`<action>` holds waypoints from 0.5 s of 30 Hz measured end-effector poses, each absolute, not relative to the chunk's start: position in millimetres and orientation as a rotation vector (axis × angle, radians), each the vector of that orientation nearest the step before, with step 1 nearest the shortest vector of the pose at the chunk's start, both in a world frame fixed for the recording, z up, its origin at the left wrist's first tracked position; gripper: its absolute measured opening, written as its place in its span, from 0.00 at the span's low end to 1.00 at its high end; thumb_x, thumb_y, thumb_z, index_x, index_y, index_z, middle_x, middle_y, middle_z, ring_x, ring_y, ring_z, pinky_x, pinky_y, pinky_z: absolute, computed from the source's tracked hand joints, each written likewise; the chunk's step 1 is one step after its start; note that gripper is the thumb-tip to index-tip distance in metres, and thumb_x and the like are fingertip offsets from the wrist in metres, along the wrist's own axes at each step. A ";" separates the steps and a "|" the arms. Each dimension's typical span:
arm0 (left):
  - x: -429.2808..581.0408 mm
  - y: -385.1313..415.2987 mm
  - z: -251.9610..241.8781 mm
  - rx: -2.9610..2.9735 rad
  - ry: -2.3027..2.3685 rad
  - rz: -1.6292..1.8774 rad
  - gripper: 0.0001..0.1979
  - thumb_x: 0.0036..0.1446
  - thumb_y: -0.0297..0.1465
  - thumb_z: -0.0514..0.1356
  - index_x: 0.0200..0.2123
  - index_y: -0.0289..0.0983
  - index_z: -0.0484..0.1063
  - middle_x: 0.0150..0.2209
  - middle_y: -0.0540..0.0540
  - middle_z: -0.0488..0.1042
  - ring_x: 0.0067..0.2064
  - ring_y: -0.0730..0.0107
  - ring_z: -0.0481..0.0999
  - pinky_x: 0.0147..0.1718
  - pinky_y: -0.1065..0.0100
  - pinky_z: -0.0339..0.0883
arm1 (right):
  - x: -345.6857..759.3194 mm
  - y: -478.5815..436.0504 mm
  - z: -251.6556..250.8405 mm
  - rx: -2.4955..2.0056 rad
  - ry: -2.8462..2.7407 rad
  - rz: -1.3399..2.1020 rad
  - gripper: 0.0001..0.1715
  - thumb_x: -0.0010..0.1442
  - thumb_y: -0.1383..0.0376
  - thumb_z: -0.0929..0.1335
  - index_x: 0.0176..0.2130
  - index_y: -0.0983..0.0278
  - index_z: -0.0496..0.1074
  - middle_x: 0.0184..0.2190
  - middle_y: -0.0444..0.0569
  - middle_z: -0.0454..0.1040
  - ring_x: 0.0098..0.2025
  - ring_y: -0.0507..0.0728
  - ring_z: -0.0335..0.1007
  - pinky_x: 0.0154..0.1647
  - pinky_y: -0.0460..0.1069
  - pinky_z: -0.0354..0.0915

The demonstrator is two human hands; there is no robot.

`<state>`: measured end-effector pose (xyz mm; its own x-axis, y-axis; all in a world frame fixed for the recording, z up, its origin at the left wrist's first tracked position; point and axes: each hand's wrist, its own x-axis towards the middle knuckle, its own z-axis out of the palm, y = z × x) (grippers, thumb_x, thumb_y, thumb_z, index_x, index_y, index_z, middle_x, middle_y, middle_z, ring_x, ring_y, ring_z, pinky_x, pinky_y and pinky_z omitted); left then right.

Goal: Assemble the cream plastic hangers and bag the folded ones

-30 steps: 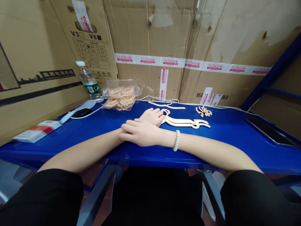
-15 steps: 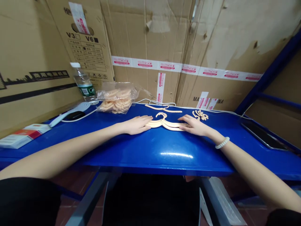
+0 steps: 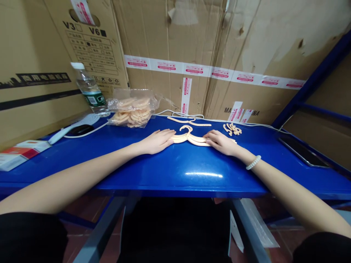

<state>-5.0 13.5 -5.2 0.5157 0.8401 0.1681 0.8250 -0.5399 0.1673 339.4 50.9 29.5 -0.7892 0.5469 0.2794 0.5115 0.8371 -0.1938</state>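
Note:
Several peach-coloured clothes hangers (image 3: 187, 138) lie stacked on the blue table, their hooks pointing away from me. My left hand (image 3: 157, 141) lies over the left end of the stack, fingers stretched out flat and covering that tip. At the other side my right hand (image 3: 221, 141) has its bent fingers and thumb around the right arm of the hangers, hiding part of it; the ends show beyond the hand. Just behind the stack is a single hanger (image 3: 201, 124) of the same colour.
A clear bag of peach pieces (image 3: 131, 113) sits back left, near a water bottle (image 3: 91, 91). Small peach pieces (image 3: 232, 129) lie behind my right hand. A phone (image 3: 303, 151) rests at right; a red-white box (image 3: 23, 155) at left. Cardboard (image 3: 153, 29) walls the back.
My right hand has shifted slightly inward along the hangers, so their right ends now show past it. The left hand keeps its place. The whole view has tilted a little.

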 end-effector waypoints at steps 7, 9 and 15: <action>-8.4 19.2 -13.9 2.706 1.465 0.451 0.32 0.72 0.47 0.41 0.69 0.34 0.59 0.70 0.35 0.61 0.72 0.49 0.59 0.68 0.42 0.53 | 340.4 46.9 28.1 -0.839 -2.670 0.150 0.23 0.73 0.55 0.59 0.53 0.66 0.74 0.48 0.60 0.75 0.51 0.65 0.71 0.55 0.64 0.68; -8.2 19.1 -13.5 2.716 1.466 0.460 0.32 0.72 0.47 0.41 0.68 0.34 0.60 0.70 0.35 0.62 0.71 0.49 0.60 0.68 0.42 0.53 | 340.0 45.7 29.0 -0.847 -2.670 0.148 0.23 0.73 0.55 0.59 0.53 0.66 0.75 0.48 0.59 0.75 0.51 0.65 0.71 0.55 0.64 0.68; -6.4 15.1 -8.2 2.750 1.459 0.508 0.29 0.72 0.44 0.43 0.67 0.35 0.62 0.67 0.35 0.65 0.68 0.51 0.64 0.67 0.42 0.55 | 339.3 43.8 31.1 -0.854 -2.661 0.158 0.23 0.72 0.55 0.59 0.52 0.64 0.76 0.48 0.58 0.76 0.51 0.64 0.72 0.55 0.63 0.68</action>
